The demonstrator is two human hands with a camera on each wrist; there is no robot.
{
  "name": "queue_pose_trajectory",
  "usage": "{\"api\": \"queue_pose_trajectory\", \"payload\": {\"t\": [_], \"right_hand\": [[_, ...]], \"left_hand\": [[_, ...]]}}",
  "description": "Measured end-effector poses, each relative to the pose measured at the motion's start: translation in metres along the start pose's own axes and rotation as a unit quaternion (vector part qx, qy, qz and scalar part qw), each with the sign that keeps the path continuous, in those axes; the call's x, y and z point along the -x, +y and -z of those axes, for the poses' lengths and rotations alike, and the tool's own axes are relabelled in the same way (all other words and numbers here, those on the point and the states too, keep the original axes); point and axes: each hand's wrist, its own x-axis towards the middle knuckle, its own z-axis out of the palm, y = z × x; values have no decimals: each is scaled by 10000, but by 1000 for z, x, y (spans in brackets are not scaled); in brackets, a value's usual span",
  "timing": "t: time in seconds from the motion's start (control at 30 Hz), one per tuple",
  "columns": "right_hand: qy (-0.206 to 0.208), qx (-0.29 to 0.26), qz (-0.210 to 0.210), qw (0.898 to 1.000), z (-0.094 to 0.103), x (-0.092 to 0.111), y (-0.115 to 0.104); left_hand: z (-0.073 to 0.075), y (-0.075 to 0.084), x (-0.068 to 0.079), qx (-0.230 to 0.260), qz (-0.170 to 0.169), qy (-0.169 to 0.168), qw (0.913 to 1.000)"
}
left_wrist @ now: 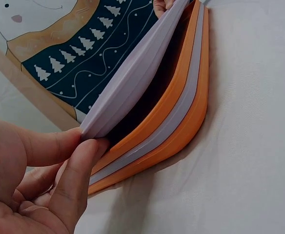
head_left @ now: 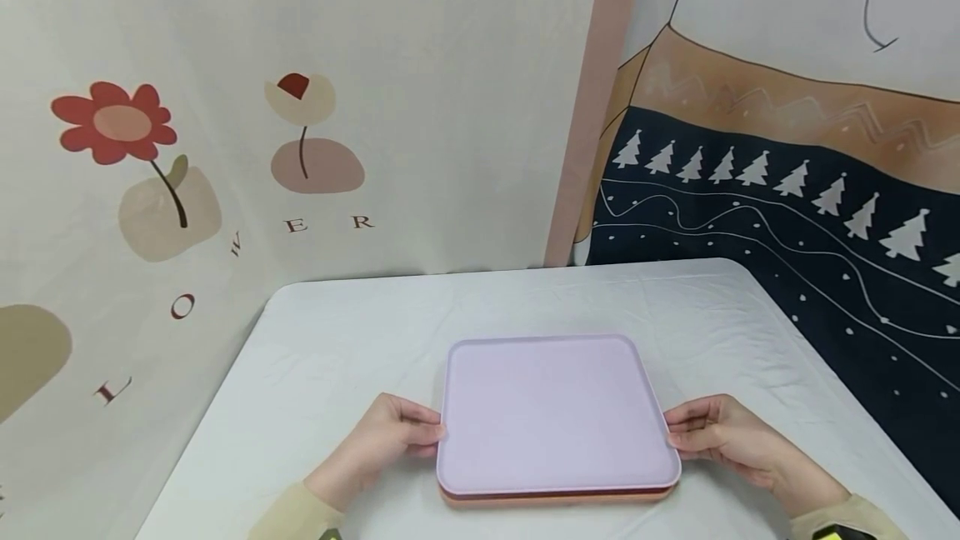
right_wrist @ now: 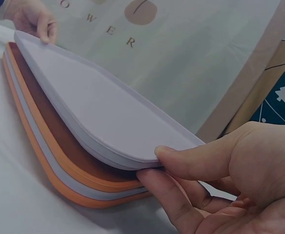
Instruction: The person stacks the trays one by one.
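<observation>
A pale lavender tray (head_left: 551, 415) with rounded corners and a low rim is held at its two short sides. My left hand (head_left: 390, 438) pinches its left rim between thumb and fingers; my right hand (head_left: 731, 438) pinches the right rim the same way. Beneath it lies a stack of trays: an orange tray (left_wrist: 174, 90) on top, another lavender tray (left_wrist: 169, 131) in the middle, and an orange tray (left_wrist: 193, 124) at the bottom. Both wrist views show a dark gap between the held tray and the stack, whose inside is mostly hidden.
The stack rests on a table with a white cloth (head_left: 360, 340). Behind the table hangs a light fabric (head_left: 450, 107) printed with flowers and letters. To the right is a dark fabric (head_left: 750, 215) with white trees.
</observation>
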Motion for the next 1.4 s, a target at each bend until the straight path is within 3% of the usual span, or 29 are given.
{"api": "queue_pose_trajectory", "payload": {"t": [0.7, 1.4], "right_hand": [[129, 34, -96, 9999, -4, 4, 2], [440, 408, -110, 9981, -11, 5, 0]], "left_hand": [[1, -4, 1, -192, 19, -88, 9998], [2, -4, 1, -156, 20, -56, 9999]]}}
